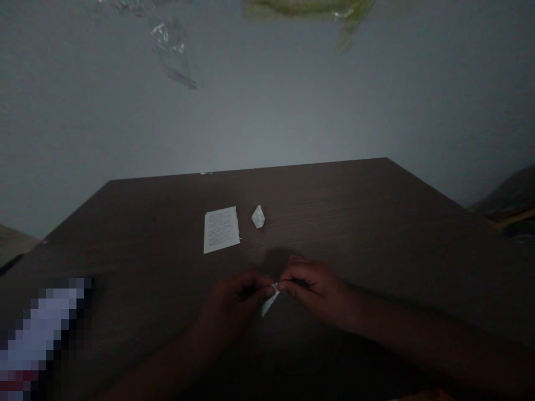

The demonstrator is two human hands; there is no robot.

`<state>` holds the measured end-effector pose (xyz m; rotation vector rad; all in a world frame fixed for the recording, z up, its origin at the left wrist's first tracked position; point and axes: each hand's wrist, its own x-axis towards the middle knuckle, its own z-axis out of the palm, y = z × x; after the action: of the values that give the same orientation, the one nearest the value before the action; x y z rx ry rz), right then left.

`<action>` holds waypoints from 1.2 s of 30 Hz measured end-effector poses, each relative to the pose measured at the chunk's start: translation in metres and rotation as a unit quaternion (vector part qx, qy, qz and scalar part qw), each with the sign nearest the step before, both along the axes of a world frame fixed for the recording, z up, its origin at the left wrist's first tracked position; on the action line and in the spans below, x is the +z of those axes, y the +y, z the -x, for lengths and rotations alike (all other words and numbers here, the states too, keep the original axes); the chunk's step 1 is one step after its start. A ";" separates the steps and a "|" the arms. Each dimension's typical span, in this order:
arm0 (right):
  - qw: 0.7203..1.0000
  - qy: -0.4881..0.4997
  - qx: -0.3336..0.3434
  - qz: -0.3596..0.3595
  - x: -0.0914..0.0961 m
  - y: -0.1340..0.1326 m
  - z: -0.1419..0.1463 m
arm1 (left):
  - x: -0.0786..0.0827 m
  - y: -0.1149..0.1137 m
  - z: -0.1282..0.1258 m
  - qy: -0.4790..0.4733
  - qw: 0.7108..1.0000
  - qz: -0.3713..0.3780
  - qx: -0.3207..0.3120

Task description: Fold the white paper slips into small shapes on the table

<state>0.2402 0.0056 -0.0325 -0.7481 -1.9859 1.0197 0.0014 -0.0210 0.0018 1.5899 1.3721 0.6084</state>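
Left hand (236, 295) and right hand (311, 291) at lower center, both pinching a small folded white paper (270, 302) between fingertips, printed sheet (221, 229) and folded paper lump (258, 217) farther up on a dark wooden desk (343, 223)

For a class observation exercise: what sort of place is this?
Probably a plain room at home or a small office: a dark wooden desk stands against a pale wall, with a printed sheet on it and a small paper piece held between the left hand and right hand.
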 end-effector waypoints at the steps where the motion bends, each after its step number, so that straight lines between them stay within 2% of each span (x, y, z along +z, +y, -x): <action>1: 1.000 -0.008 -0.001 -0.004 0.000 0.000 0.000 | -0.001 0.000 0.000 -0.009 1.000 0.002 0.001; 4: 0.999 -0.047 -0.003 -0.018 -0.001 -0.001 0.001 | -0.003 0.003 0.002 -0.009 0.999 -0.017 -0.032; 8: 0.990 -0.123 -0.001 -0.072 -0.008 0.003 0.006 | -0.008 0.008 0.002 0.054 0.988 -0.116 -0.089; 11: 0.973 -0.197 -0.005 -0.119 -0.012 0.007 0.010 | -0.011 0.010 -0.001 0.111 0.972 -0.177 -0.112; 15: 0.955 -0.248 -0.041 -0.157 -0.014 0.010 0.011 | -0.014 0.010 -0.003 0.176 0.955 -0.199 -0.132; 18: 0.942 -0.275 -0.056 -0.183 -0.014 0.010 0.010 | -0.018 0.010 -0.002 0.190 0.949 -0.215 -0.129; 24: 0.900 -0.349 -0.042 -0.259 -0.008 0.007 0.008 | -0.037 0.008 0.006 0.246 0.910 -0.288 -0.168; 27: 0.874 -0.393 -0.022 -0.286 0.001 -0.004 0.005 | -0.044 0.005 0.010 0.251 0.905 -0.301 -0.166; 30: 0.857 -0.419 0.000 -0.300 0.010 -0.018 0.003 | -0.043 0.002 0.010 0.255 0.908 -0.289 -0.164; 33: 0.849 -0.432 0.007 -0.304 0.016 -0.025 0.002 | -0.039 0.001 0.008 0.258 0.912 -0.275 -0.165; 36: 0.853 -0.436 -0.013 -0.286 0.018 -0.021 0.001 | -0.039 0.000 0.009 0.246 0.915 -0.272 -0.167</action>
<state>0.2392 -0.0157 -0.0148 -0.9755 -2.8247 -0.0438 -0.0072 -0.0205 -0.0375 2.5013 1.2887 0.4092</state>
